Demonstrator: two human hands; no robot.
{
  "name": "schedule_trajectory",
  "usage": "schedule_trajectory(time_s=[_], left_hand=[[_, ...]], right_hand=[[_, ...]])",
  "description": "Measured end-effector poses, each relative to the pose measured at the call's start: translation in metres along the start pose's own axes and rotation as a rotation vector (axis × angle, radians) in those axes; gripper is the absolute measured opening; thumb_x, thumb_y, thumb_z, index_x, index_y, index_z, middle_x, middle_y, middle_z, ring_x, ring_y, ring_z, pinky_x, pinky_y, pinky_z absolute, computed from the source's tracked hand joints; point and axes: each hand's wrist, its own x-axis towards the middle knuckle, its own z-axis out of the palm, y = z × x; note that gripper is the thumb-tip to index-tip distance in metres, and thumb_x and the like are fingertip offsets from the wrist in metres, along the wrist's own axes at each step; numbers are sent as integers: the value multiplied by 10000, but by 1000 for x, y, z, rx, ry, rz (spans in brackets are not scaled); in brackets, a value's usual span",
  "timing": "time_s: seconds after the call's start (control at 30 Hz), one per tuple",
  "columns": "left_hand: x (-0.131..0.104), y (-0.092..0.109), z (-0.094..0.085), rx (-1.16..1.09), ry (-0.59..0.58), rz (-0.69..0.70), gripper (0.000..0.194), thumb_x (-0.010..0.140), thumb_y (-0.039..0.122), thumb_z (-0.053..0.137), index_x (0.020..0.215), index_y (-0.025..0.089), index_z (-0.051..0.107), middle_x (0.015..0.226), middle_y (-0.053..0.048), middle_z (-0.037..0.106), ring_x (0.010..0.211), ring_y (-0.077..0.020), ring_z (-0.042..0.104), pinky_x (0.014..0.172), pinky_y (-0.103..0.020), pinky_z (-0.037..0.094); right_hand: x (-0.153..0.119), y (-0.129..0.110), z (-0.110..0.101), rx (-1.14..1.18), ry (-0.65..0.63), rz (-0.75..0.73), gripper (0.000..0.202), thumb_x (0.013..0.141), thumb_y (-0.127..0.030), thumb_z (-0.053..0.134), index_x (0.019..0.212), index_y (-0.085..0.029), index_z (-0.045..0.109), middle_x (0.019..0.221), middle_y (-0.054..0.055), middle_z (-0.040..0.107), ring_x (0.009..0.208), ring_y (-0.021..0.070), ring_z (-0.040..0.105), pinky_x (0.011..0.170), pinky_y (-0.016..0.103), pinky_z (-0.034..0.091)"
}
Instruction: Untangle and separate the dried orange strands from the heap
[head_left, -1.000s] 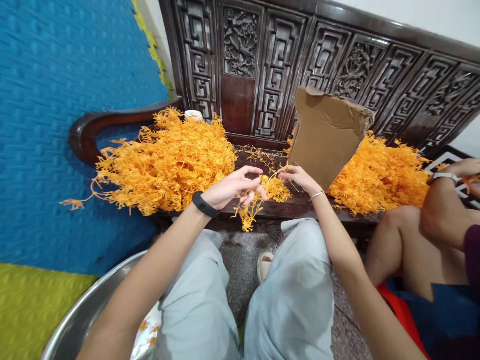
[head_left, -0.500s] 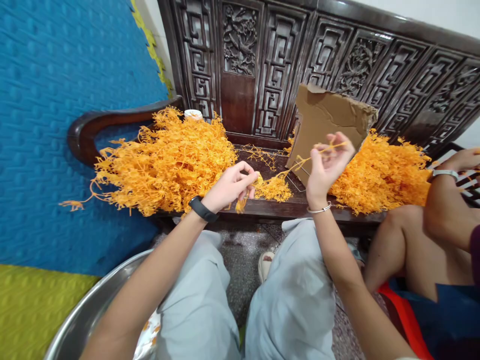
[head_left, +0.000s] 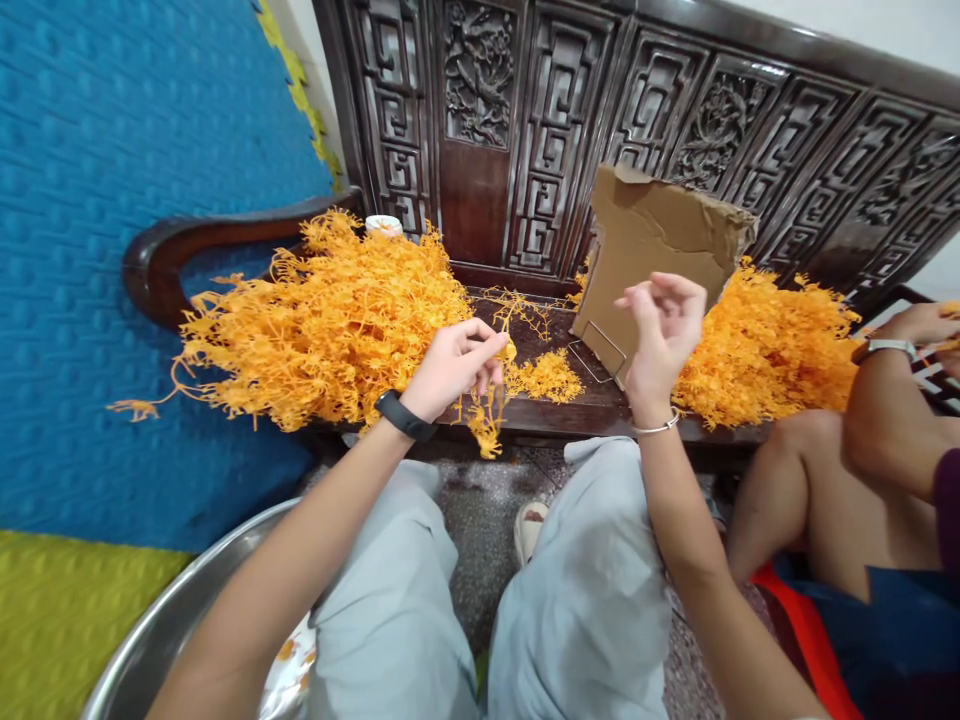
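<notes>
My left hand (head_left: 469,362), with a black band on its wrist, pinches a sprig of orange artificial foliage (head_left: 487,435) that dangles below the fingers over the bench edge. My right hand (head_left: 666,325), with a silver bangle, is raised in front of the cardboard (head_left: 652,235). Its thumb and fingers are curled together, and whatever they may hold does not show. A small orange clump (head_left: 551,377) lies on the dark wooden bench (head_left: 536,415) between my hands. The big heap of orange foliage (head_left: 337,330) is left of my left hand.
Another orange heap (head_left: 765,350) lies right of the cardboard. A bent wire frame (head_left: 600,355) stands at the cardboard's foot. A white roll (head_left: 384,226) sits behind the left heap, and a metal basin (head_left: 135,650) at lower left. Another person's arm (head_left: 892,400) and knees are at right.
The orange strand stretched between my hands has come out of my right hand. The sprig now hangs from my left hand. My right hand stays raised, its fingers more curled.
</notes>
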Motion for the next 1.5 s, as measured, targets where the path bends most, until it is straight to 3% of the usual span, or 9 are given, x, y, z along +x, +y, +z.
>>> schedule_trajectory(time_s=[0.17, 0.3, 0.43, 0.57, 0.77, 0.9, 1.13, 1.33, 1.5], left_hand=[[-1, 0, 6, 38, -81, -21, 239, 798, 341, 569, 695, 165, 443, 481, 15, 583, 319, -57, 472, 316, -144, 288], [0, -2, 8, 29, -125, -20, 234, 804, 356, 550, 711, 165, 452, 506, 9, 588, 333, -69, 488, 304, -147, 284], [0, -1, 5, 16, -134, -32, 248, 815, 381, 526, 716, 166, 452, 526, 6, 580, 351, -69, 490, 319, -153, 300], [0, -1, 0, 80, -145, 20, 267, 799, 397, 553, 706, 164, 463, 488, 42, 493, 369, -43, 420, 357, -147, 305], [-4, -3, -1, 233, -255, -3, 306, 787, 421, 560, 658, 159, 469, 490, 51, 455, 398, -48, 416, 392, -155, 325], [-6, 1, -1, 275, -303, -30, 377, 804, 475, 507, 615, 149, 501, 466, 37, 461, 372, -57, 424, 381, -172, 320], [-8, 10, -2, 42, -412, 9, 475, 782, 533, 517, 539, 130, 577, 413, 23, 433, 355, -35, 335, 372, -183, 253], [-16, 17, 5, -75, -477, 52, 578, 739, 626, 490, 462, 122, 551, 563, -77, 629, 337, -23, 281, 344, -204, 169], [-18, 15, 6, -107, -451, 42, 572, 677, 606, 581, 375, 127, 494, 325, 11, 386, 298, -25, 250, 337, -195, 153]], right_hand=[[-23, -26, 19, 174, -606, 194, 413, 806, -382, 571, 1118, -229, 346, 836, 8, 557, 718, 118, 577, 684, 267, 483], [-33, -27, 27, 102, -830, 204, 423, 743, -371, 652, 1055, -203, 421, 767, -17, 558, 672, 110, 547, 656, 257, 459], [-32, -21, 28, 153, -844, 161, 172, 820, -276, 569, 956, -180, 525, 822, 16, 589, 755, 119, 566, 718, 263, 459], [-30, -21, 27, 86, -879, 112, 156, 825, -227, 558, 969, -171, 579, 844, 34, 612, 767, 134, 568, 726, 276, 451], [-27, -25, 25, -58, -897, 19, 93, 790, -125, 538, 735, -158, 604, 738, 27, 605, 693, 134, 542, 668, 266, 423], [-21, -24, 21, 94, -975, 201, 92, 767, -217, 604, 705, -149, 612, 698, 19, 633, 661, 122, 558, 653, 255, 431], [-17, -30, 14, 506, -1113, 552, 192, 750, -280, 639, 651, -142, 551, 635, -6, 603, 610, 100, 564, 625, 240, 435], [-23, -29, 19, 897, -1214, 712, 227, 731, -272, 639, 598, -130, 521, 590, -1, 576, 562, 117, 592, 598, 256, 456], [-32, -30, 23, 1116, -1195, 791, 229, 724, -252, 652, 609, -143, 488, 530, -37, 496, 491, 100, 548, 533, 241, 439]])
